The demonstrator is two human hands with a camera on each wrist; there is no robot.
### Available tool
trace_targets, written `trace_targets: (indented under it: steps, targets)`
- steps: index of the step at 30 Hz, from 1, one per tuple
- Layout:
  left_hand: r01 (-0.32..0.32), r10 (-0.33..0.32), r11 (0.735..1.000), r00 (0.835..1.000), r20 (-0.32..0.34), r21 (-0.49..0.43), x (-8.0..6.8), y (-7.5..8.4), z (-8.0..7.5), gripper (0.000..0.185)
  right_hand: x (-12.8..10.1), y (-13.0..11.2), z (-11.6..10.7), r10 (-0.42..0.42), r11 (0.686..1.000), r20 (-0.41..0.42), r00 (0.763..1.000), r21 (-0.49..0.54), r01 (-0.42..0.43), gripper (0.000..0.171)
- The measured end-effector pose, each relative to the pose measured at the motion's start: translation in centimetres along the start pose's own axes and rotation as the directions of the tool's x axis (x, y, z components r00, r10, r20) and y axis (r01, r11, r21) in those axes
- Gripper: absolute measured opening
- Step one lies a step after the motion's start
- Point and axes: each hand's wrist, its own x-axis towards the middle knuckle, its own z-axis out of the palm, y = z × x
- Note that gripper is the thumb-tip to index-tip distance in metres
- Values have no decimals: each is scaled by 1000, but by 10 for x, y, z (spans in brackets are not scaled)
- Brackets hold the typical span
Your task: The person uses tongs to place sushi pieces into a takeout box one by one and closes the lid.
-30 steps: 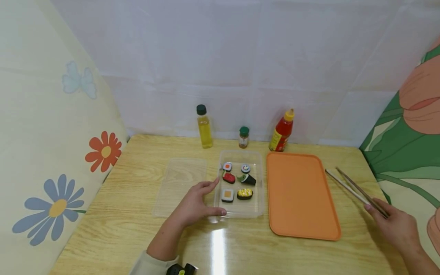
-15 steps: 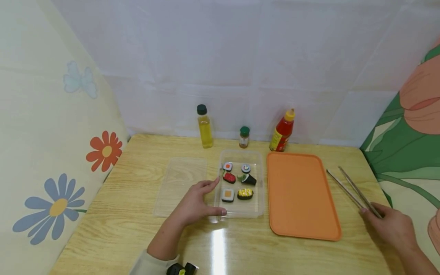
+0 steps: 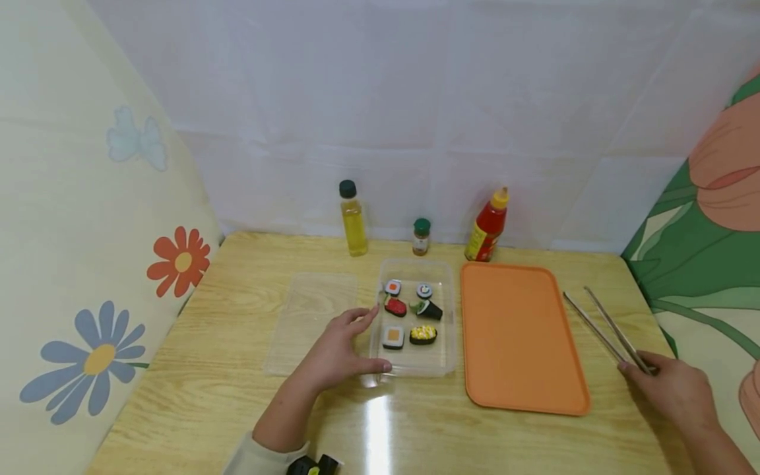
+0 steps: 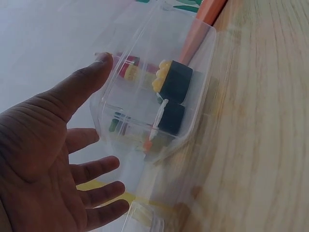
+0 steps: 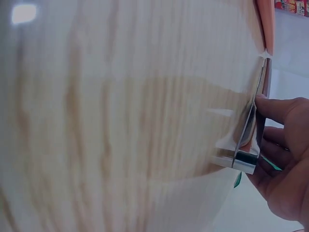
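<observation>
My left hand [image 3: 363, 340] lies open against the near left corner of a clear plastic container [image 3: 415, 365]; its thumb touches the front wall and its fingers lie along the left side. The left wrist view shows that hand [image 4: 72, 150] spread beside the container [image 4: 120, 104], with a corn-topped sushi piece [image 4: 174, 82] inside. Several toy sushi pieces [image 3: 410, 316] sit in the container. At the table's right edge my right hand [image 3: 640, 369] pinches the near end of metal tongs [image 3: 600, 323], which lie low over the table. The right wrist view shows fingers [image 5: 277, 108] on the tongs [image 5: 251, 130].
A clear lid [image 3: 311, 320] lies left of the container, partly under my left hand. An orange tray [image 3: 519, 336] lies between container and tongs. An oil bottle [image 3: 353, 221], a small spice jar [image 3: 421, 237] and a red sauce bottle [image 3: 488, 227] stand along the back wall.
My right hand has slid slightly left and forward along the tongs, which have shifted a little. The left hand and the container have not moved.
</observation>
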Motion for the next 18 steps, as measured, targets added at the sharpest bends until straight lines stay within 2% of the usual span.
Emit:
trace_targets:
  steps: [6,11,15,18]
  targets:
    - [-7,8,999,1000,23,-49,-2,-4,2,109,1,-1,-2,20,1000,35,999,21,-21,69]
    - [-16,18,997,999,31,-69,-3,-5,2,109,-2,-5,-3,32,999,40,999,40,-33,78]
    - [-20,23,997,999,34,-71,-3,-6,2,108,-5,-11,0,-14,997,-54,998,77,18,76]
    - [-20,22,997,999,36,-70,-3,-5,1,109,-7,-17,1,-67,991,-167,984,107,86,70]
